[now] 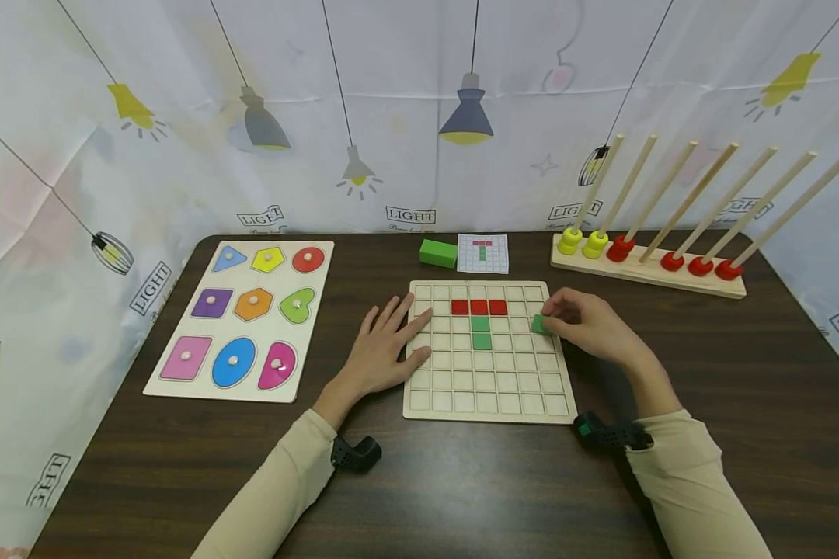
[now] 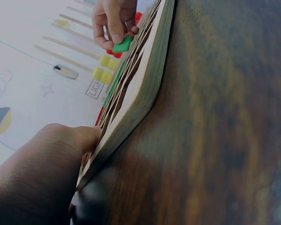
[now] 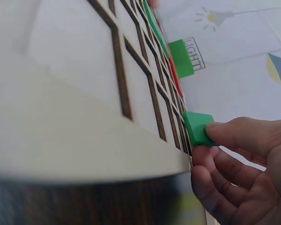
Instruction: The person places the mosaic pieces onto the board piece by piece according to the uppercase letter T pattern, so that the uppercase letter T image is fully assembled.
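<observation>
A wooden grid board (image 1: 454, 402) lies flat on the table. In it sit a row of three red squares (image 1: 478, 307) and, below the middle one, two green squares (image 1: 482, 341). My left hand (image 1: 381, 349) rests with spread fingers on the board's left edge. At the right edge my right hand (image 1: 590, 322) pinches a green square tile (image 3: 199, 127) between thumb and fingers, just over the grid. The left wrist view also shows this green tile (image 2: 122, 45) in the right hand's fingertips. Behind the board lies a small card (image 1: 483, 264) printed with a red and green T.
A green block (image 1: 438, 253) is beside the card. To the left lies a shape puzzle board (image 1: 290, 310) with knobbed pieces. A wooden peg stand (image 1: 643, 272) with yellow and red beads stands at the back right, its tall rods leaning rightward in view.
</observation>
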`<state>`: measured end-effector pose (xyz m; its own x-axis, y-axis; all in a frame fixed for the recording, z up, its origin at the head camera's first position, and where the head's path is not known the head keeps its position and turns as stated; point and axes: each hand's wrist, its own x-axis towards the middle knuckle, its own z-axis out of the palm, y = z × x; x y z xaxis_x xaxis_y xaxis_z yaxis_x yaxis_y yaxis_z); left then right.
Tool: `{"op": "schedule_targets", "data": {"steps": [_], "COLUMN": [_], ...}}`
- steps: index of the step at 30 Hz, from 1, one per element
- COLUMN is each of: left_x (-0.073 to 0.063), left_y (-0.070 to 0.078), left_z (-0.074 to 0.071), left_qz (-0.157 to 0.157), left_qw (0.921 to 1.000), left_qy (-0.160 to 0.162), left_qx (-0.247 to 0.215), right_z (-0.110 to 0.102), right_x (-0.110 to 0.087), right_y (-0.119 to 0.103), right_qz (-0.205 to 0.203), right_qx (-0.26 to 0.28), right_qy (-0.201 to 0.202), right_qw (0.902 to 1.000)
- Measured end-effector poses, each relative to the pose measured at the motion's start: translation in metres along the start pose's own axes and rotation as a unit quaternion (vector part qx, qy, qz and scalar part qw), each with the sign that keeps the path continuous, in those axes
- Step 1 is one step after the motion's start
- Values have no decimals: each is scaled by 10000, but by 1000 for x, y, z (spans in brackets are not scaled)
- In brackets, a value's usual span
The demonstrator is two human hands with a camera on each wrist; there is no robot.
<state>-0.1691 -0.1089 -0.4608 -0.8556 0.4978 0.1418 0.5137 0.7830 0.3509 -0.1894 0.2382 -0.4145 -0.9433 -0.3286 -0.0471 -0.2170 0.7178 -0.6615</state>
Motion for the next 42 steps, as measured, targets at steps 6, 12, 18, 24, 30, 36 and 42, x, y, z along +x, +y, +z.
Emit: {"op": "schedule_targets", "data": {"steps": [6, 12, 18, 24, 30, 36, 42], "left_x": [1, 0, 0, 0, 0, 0, 1], "left_y": [0, 1, 1, 0, 0, 1, 1], "left_z": [0, 0, 0, 1, 0, 0, 0], "left_qz": [-19, -25, -5, -11, -16, -47, -37], "left_qw": [10000, 10000, 10000, 10000, 10000, 10000, 10000], "left_qy": [18, 5, 24, 35, 38, 15, 38], "left_qx": [19, 12, 34, 15, 9, 14, 22], "right_z": [4, 9, 15, 16, 20, 25, 30], "right_x": [2, 3, 4, 5, 5, 7, 8], "right_y": [-5, -10, -13, -19, -25, -28, -32], "right_qz": [-34, -229, -399, -452, -613, -632, -643], "right_qx": [82, 341, 333, 300, 384, 373, 441], "right_qy": [28, -22, -81, -89, -167, -265, -387], "right_qw": [10000, 9992, 9986, 9985, 9972, 9969, 9962]}}
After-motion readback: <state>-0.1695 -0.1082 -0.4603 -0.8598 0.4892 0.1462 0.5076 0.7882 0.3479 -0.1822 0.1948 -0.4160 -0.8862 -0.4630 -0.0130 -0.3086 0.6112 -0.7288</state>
